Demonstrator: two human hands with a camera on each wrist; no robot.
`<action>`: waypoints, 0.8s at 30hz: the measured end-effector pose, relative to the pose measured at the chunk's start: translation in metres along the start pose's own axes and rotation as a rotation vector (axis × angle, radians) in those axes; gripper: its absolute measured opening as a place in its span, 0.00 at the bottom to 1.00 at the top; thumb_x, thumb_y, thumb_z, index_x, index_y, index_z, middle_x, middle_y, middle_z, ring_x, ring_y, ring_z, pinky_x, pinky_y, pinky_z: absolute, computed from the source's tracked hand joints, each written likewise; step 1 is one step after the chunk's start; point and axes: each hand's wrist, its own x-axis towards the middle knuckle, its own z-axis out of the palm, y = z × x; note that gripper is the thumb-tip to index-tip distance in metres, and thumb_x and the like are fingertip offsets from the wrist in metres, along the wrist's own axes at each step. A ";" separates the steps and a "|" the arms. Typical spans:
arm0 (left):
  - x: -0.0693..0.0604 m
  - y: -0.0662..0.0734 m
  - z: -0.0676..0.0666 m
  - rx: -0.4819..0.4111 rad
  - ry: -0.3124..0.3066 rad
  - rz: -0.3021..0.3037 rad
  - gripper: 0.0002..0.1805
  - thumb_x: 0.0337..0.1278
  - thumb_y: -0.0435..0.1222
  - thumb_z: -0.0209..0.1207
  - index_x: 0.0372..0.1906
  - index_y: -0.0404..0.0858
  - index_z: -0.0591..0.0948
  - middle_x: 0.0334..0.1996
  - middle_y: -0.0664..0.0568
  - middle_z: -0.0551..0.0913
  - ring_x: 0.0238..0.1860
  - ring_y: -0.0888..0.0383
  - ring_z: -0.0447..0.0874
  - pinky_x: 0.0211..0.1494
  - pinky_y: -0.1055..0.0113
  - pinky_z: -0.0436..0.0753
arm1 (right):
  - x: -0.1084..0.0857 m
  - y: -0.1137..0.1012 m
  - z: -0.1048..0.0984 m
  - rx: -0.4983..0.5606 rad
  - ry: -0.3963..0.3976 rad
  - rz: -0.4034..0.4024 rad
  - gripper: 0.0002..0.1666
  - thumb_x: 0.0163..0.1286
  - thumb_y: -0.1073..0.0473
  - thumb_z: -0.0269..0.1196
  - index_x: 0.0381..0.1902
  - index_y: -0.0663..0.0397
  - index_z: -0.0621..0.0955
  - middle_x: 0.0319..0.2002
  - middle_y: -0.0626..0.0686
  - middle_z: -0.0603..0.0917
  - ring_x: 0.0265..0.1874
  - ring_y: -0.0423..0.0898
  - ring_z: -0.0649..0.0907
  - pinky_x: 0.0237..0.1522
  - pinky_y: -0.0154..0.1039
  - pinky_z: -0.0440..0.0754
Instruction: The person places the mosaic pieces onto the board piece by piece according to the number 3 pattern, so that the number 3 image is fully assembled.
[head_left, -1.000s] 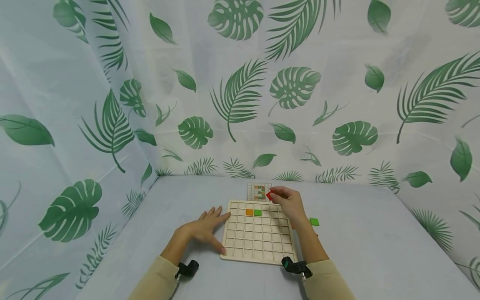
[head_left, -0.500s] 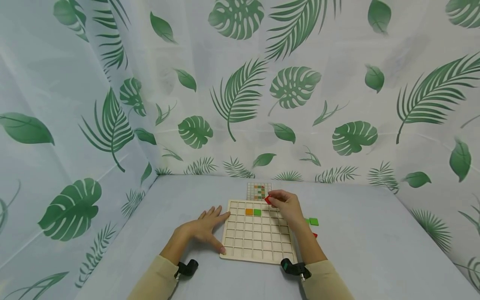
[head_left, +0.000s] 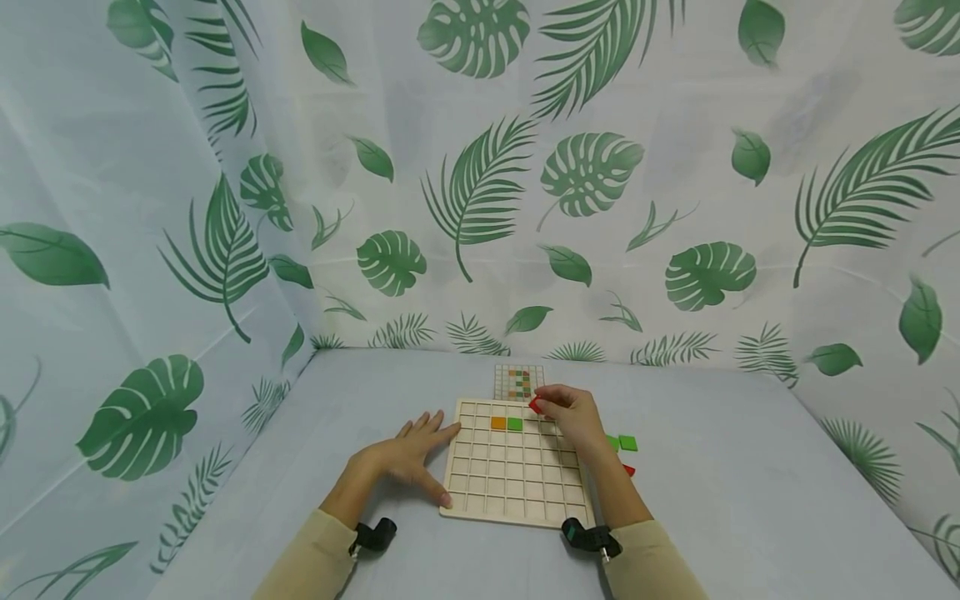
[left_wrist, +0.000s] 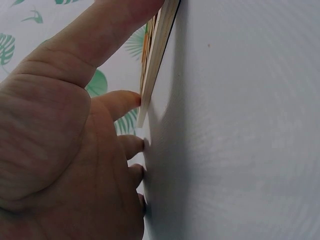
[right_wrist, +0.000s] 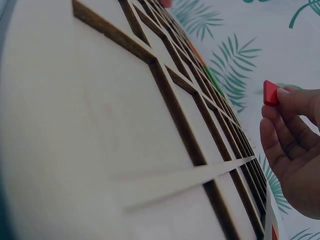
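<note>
Your right hand [head_left: 576, 414] pinches a red tile [head_left: 536, 406] between thumb and fingertips, tilted, at the far edge of the gridded wooden board [head_left: 497, 485]. The right wrist view shows this tile apart from the board's surface, its remaining fingers curled in below. Compared with a second ago, you hold the tile slightly nearer to you; it then lay across the right side of the printed pattern card [head_left: 518, 382] and now appears by the card's near right corner. Whether it is directly above the board or just beyond it, you cannot tell.

Your left hand [head_left: 411, 457] is unchanged: fingers spread and extended, thumb on the board's near left corner, index fingertip against its left edge, the other fingertips on the white table [head_left: 750, 492].

On the board, an orange tile [head_left: 498, 423] and a green tile [head_left: 515, 424] occupy adjoining squares in the second row from the far edge, orange to the left, just as before. To the right of the board, your forearm uncovers more than it did: two loose green tiles [head_left: 628, 443] and part of a second red piece [head_left: 628, 471] are visible, where only one green piece showed plainly.
</note>
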 end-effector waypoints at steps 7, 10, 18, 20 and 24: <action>0.000 -0.001 -0.001 -0.002 -0.004 -0.004 0.71 0.34 0.67 0.78 0.85 0.55 0.53 0.86 0.44 0.40 0.86 0.42 0.31 0.86 0.41 0.38 | -0.002 0.000 0.000 -0.059 -0.020 0.010 0.15 0.73 0.64 0.67 0.54 0.64 0.86 0.45 0.58 0.90 0.41 0.49 0.87 0.41 0.36 0.87; 0.000 -0.002 0.000 -0.005 0.000 -0.007 0.71 0.33 0.67 0.79 0.85 0.55 0.54 0.86 0.44 0.40 0.86 0.42 0.32 0.86 0.41 0.39 | -0.002 0.003 0.001 -0.103 -0.044 -0.011 0.13 0.73 0.64 0.67 0.53 0.63 0.87 0.43 0.57 0.91 0.40 0.47 0.86 0.41 0.34 0.84; 0.000 -0.001 0.000 -0.004 0.003 -0.005 0.71 0.33 0.66 0.79 0.85 0.54 0.54 0.86 0.43 0.41 0.86 0.42 0.32 0.86 0.41 0.39 | -0.003 0.005 0.004 -0.172 -0.071 -0.041 0.11 0.73 0.66 0.66 0.51 0.61 0.88 0.43 0.56 0.91 0.40 0.48 0.86 0.39 0.36 0.83; 0.000 -0.001 -0.001 -0.004 0.003 -0.002 0.71 0.34 0.66 0.79 0.85 0.54 0.54 0.86 0.43 0.40 0.86 0.42 0.32 0.86 0.41 0.39 | -0.003 0.004 0.005 -0.177 -0.076 -0.044 0.11 0.73 0.67 0.66 0.50 0.62 0.89 0.42 0.56 0.91 0.40 0.48 0.86 0.38 0.35 0.83; -0.001 0.000 -0.001 -0.003 0.004 0.004 0.71 0.34 0.66 0.79 0.85 0.53 0.54 0.86 0.42 0.41 0.86 0.41 0.32 0.86 0.40 0.39 | -0.003 0.003 0.005 -0.185 -0.089 -0.058 0.11 0.73 0.67 0.66 0.49 0.63 0.89 0.43 0.57 0.91 0.40 0.48 0.86 0.38 0.34 0.83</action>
